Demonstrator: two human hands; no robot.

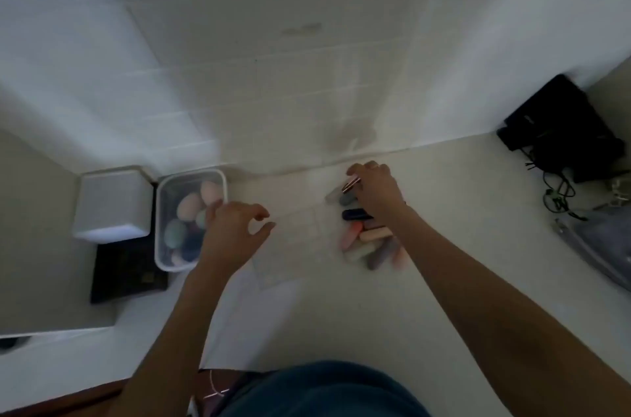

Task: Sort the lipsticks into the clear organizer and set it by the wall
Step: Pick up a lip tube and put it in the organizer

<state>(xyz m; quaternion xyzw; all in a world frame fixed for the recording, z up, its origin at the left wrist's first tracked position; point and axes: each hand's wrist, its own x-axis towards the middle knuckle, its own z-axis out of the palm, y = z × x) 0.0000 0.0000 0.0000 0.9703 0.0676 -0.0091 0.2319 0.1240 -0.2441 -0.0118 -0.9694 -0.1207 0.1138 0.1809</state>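
A clear organizer (300, 245) with faint divider lines lies on the white counter between my hands; it is blurred and hard to make out. To its right lies a pile of several lipsticks (370, 242) in pink, grey, orange and dark blue. My right hand (374, 189) is over the far end of the pile, fingers closed on a slim rose-gold lipstick (351, 185). My left hand (235, 232) hovers at the organizer's left edge, fingers spread and curled, holding nothing.
A clear tub of egg-shaped makeup sponges (189, 218) stands left of my left hand, beside a white box (114, 203) and a dark palette (128, 271). The tiled wall (273, 92) rises behind. Black items and cables (563, 129) sit at the right, with a clear pouch (594, 242).
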